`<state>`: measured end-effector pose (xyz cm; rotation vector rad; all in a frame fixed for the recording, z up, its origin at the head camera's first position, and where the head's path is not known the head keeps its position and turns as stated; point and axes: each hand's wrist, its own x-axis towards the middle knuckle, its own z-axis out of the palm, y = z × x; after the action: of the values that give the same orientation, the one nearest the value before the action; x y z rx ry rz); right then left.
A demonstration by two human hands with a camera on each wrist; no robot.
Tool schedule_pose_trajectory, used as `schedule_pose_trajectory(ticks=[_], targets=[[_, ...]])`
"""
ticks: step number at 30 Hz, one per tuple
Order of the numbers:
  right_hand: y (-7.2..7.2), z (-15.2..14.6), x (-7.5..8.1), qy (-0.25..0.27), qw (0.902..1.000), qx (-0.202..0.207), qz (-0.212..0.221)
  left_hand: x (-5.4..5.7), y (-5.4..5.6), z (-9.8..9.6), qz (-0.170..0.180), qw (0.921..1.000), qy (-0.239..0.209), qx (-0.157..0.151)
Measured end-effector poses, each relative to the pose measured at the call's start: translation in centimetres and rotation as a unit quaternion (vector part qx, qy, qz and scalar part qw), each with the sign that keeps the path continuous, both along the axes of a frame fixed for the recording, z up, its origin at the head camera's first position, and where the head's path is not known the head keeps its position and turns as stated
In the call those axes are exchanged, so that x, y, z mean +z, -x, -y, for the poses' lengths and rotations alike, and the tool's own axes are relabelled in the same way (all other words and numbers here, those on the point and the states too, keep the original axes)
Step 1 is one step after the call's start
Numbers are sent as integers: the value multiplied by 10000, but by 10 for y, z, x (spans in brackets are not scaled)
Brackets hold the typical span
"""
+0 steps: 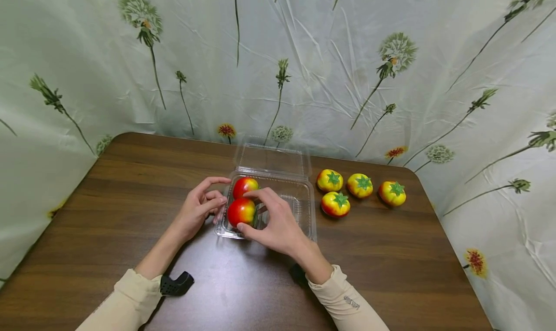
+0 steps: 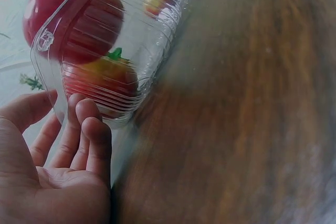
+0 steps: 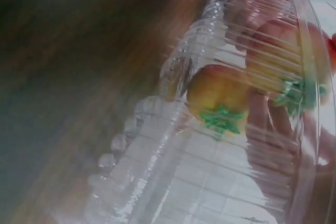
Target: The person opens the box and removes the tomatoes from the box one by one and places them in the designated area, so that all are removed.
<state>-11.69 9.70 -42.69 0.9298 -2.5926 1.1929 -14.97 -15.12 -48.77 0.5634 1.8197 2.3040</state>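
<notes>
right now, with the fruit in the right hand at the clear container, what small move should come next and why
Probably lower the held fruit gently into the container with the right hand: the left wrist view shows it jutting past the rim, while the other fruit sits deeper inside, and the left hand is by the container's left side, where it might steady it.

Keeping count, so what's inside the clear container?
A red fruit sits back left in the container; the right hand holds another fruit in or over the front left. What lies beneath is covered from above.
</notes>
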Motion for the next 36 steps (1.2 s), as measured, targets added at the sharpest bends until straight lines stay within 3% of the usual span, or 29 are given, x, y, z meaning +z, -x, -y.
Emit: schedule_pose_trajectory(ticks=[13, 24, 36], targets=[[2, -4, 4, 422, 9989, -187, 4, -1, 0, 0, 76, 9999, 76, 105], [4, -5, 3, 515, 9978, -277, -328, -2, 1, -1, 23, 10000, 6, 31], [3, -5, 4, 1027, 9922, -390, -583, -2, 1, 0, 32, 9998, 146, 117]])
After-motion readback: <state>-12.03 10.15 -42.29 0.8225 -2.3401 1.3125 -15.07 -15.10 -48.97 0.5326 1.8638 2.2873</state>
